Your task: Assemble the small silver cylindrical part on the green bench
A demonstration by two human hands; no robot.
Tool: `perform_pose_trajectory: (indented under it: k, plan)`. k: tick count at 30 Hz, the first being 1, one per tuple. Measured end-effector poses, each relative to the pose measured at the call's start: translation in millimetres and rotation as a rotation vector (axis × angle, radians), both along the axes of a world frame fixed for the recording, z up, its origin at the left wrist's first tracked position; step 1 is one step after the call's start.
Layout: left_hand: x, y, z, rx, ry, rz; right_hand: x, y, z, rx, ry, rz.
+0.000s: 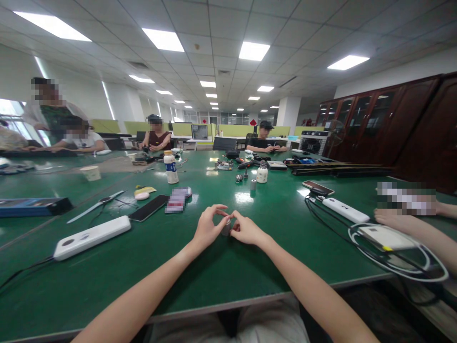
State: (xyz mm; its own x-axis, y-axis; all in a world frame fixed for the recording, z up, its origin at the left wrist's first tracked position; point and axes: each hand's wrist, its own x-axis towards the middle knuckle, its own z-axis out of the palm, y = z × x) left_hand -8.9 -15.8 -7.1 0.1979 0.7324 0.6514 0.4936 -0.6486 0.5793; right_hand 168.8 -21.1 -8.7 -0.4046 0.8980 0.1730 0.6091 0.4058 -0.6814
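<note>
A small grey metal cylinder (225, 228) stands on the green table between my two hands. My left hand (209, 225) is curled around its left side, with the thumb tip at its top edge and the other fingers arched above. From the right, my right hand (247, 229) closes on it with bent fingers and the index fingertip near the top. My fingers hide part of the cylinder. A similar grey cylinder (253, 185) stands farther back, close to a round white bottle (262, 174).
Left are a white power strip (93, 237), a black phone (149, 208), a milk bottle (171, 167) and a paper cup (90, 173). Right are another power strip (345, 210), coiled cables (444, 274) and a neighbour's arm (416, 228). Tools (246, 164) lie behind; several people sit around.
</note>
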Motion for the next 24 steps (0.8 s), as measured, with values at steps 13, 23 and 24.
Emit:
perform_pose_trajectory:
  k: [13,23,24]
  plan:
    - [0.9,-4.3,5.2,-0.072,0.040,-0.009,1.1,2.1,-3.1,-0.005,0.018,0.001]
    - [0.5,-2.7,2.0,-0.072,0.027,0.014,0.7,0.4,-1.3,-0.006,0.020,0.004]
    - [0.8,-3.0,1.9,-0.073,0.015,-0.002,0.7,0.4,-1.2,-0.009,0.018,0.003]
